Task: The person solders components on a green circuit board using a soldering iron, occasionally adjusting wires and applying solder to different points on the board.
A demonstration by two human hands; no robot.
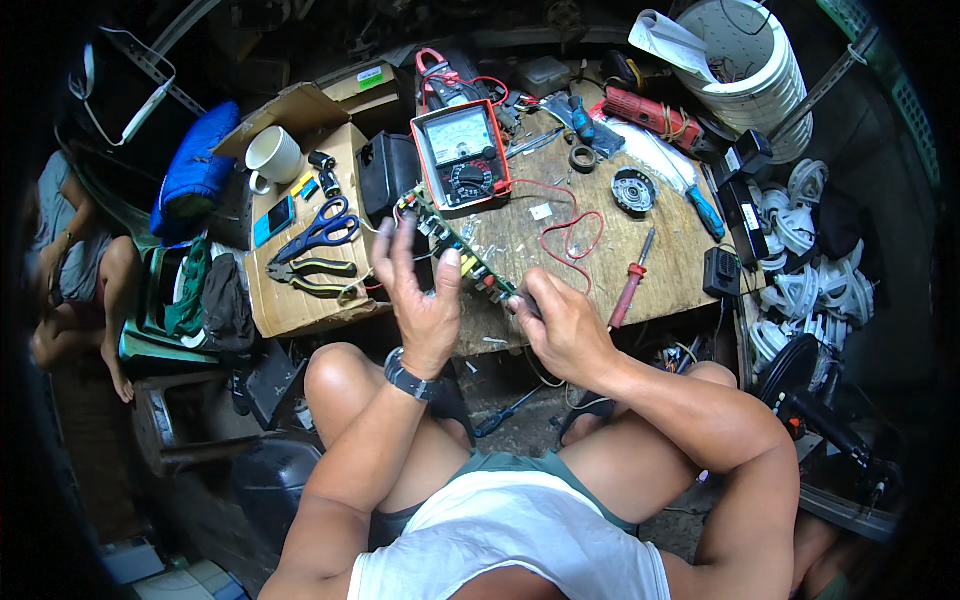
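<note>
A long green circuit board (465, 262), crowded with components, is tilted across the near edge of the worktop, with loose wires at its upper left. My right hand (560, 330) grips its lower right end. My left hand (415, 300) is beside its left part, fingers raised and apart, partly over it; whether they touch it I cannot tell. Behind the board sits an analog multimeter (458, 140) in a red case, a red lead (570, 215) trailing from it. A soldering iron (631, 290) lies right of my hands; scissors (330, 222) and pliers (310, 268) lie left of them.
The cardboard (270, 310) at left carries a mug (273, 155) and phone (273, 220). A round part (633, 190), red power tool (645, 115) and white bucket (760, 90) are at right, beside heaped white fixtures (810, 280). Another person's legs (115, 280) show at far left.
</note>
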